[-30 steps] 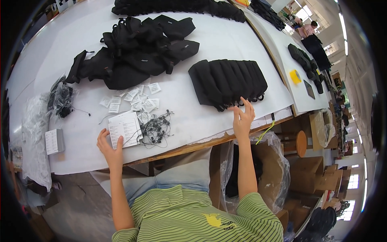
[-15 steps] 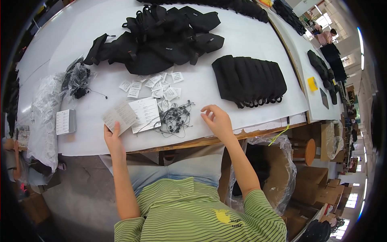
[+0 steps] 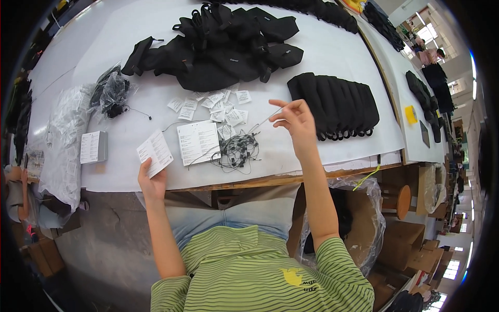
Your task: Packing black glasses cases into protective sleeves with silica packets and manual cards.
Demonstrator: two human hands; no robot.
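Here, the left hand (image 3: 152, 182) pinches a white card (image 3: 155, 153) upright just left of the tangle of black strings (image 3: 236, 151) on the worktop (image 3: 332, 57); right of it, the right hand (image 3: 295, 118) lifts one string (image 3: 260, 122), fingertips closed, pulling it free.

White printed card (image 3: 155, 153) held upright, thin cord (image 3: 258, 124) pinched, raised above tangle

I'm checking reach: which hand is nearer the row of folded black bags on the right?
Right. The right hand is raised just left of the folded black bags, pinching a thin cord; the left hand holds a white card at the table's near edge.
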